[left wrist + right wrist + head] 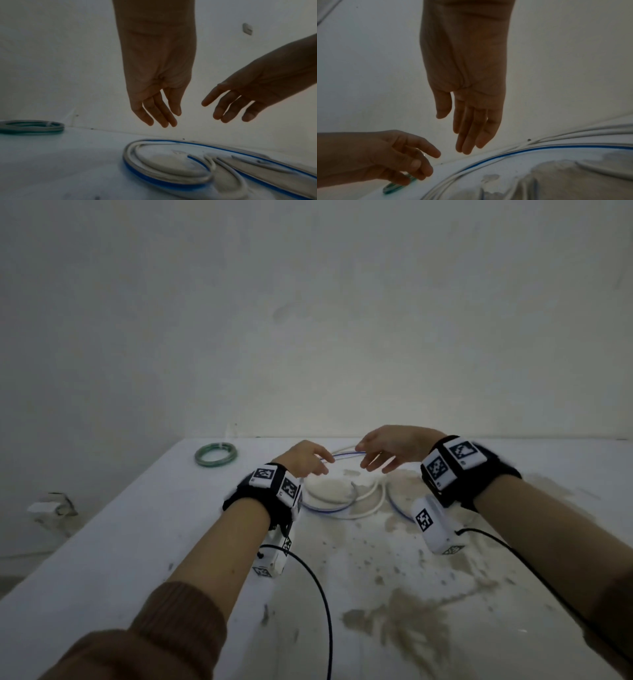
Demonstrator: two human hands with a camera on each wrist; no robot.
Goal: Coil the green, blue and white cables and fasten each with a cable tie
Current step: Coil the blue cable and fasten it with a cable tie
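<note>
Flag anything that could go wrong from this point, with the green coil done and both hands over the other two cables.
1. The blue cable and white cable lie looped together on the table; lifting one may drag the other along.
2. Both the left hand and right hand hover open, holding nothing, so the loops may shift before being gripped.
3. The green coil sits near the table's far edge and could be knocked off.

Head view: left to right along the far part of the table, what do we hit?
Coiled green cable → left hand → right hand. The blue and white cables sprawl loose below and between both hands, so they have no clean slot in the order.
</note>
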